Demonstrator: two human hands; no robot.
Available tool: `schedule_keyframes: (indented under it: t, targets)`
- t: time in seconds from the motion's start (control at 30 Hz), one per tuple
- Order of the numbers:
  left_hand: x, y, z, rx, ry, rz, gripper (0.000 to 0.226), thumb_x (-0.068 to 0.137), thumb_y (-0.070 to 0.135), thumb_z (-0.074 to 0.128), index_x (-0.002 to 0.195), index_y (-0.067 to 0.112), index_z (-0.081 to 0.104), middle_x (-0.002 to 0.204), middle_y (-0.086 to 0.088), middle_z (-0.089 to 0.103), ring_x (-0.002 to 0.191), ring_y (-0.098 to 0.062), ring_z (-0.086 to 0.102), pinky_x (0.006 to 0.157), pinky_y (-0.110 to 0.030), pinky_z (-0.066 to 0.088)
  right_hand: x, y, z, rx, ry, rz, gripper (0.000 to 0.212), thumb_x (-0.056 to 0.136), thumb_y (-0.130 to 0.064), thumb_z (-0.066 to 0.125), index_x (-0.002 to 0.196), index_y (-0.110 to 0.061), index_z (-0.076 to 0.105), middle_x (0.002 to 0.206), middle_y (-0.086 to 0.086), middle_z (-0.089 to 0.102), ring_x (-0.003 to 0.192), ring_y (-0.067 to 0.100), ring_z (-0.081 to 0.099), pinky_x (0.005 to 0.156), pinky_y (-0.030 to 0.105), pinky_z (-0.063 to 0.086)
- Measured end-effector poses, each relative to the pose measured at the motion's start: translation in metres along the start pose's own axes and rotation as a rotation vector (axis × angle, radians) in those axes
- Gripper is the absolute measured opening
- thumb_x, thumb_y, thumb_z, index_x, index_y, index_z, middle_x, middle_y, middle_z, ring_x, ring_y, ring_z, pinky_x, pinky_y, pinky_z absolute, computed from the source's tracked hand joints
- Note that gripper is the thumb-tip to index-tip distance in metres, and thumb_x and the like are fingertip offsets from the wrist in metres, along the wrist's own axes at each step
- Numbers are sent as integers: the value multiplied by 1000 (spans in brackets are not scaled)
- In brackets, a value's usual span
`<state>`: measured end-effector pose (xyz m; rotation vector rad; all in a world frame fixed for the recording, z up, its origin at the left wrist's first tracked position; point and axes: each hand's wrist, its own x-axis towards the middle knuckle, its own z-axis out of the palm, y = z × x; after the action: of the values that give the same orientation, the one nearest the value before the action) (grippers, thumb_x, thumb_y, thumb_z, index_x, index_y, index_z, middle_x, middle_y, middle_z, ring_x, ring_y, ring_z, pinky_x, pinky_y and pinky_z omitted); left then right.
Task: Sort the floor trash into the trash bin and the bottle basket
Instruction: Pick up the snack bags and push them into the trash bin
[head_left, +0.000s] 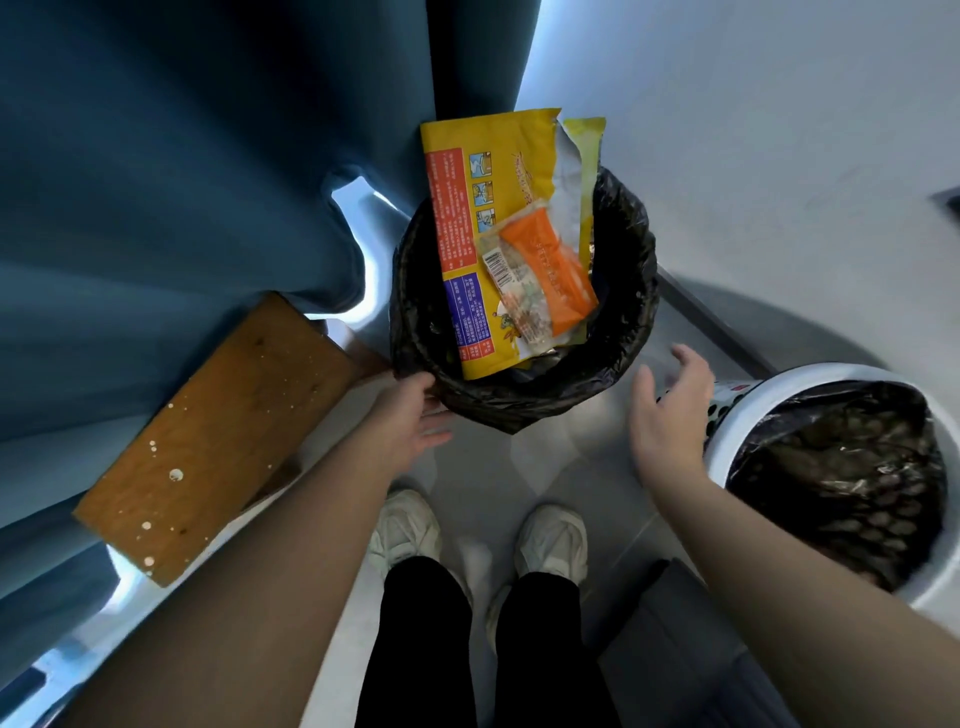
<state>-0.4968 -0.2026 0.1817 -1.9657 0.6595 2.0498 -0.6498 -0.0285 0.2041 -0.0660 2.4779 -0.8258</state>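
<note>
The bin (524, 384), lined with a black bag, stands on the floor (524, 467) straight ahead of the person's shoes (551, 540). A large yellow packet (483, 208) leans inside it, its torn top sticking up well above the rim, and a smaller orange wrapper (550, 270) lies against the packet's face, also within the bin's mouth.

The left hand (415, 415) reaches to the near left edge of the bin, thumb touching or just beside the folded bag at the rim, fingers spread loosely below it; it grips nothing that shows. The right hand (670, 410) hangs in the air near the bin's right side, palm turned inward, fingers relaxed and apart, empty.

To the right, close by the right forearm, stands the basket (727, 410) (white, with a perforated wall and a wide rim), lined with a dark, shiny bag (841, 467). What lies in it, if anything, cannot be told from the crumpled liner.

A brown wooden board (218, 436), flecked with pale spots, lies tilted on the left beside blue curtains (156, 208). A dark mat (670, 649) lies at the lower right, under the right arm.
</note>
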Motion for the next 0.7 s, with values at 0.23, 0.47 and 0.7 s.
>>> schedule_keyframes:
  t: [0.23,0.47,0.7]
  targets:
    - [16,-17,20,-355,38,-65,29,99,16,36,121,11,55,129,-12,58,100,-23,59,83,-40,44,21,0,25,799,-240,810,23,104,-32,36,106,-19,54,89,-2,62,74,16,59,61,31,48]
    - [38,-22,32,-297,213,1,35,97,4,35,125,11,55,121,-11,63,79,-19,59,63,-34,48,29,1,44,795,-189,813,31,95,2,35,78,-15,55,72,0,57,63,13,50,52,25,42]
    - [48,-17,34,-252,190,70,26,97,6,36,90,18,59,113,-9,66,70,-16,60,59,-33,48,44,13,52,946,-6,943,31,99,-3,27,75,-15,42,53,0,48,41,12,39,43,19,41]
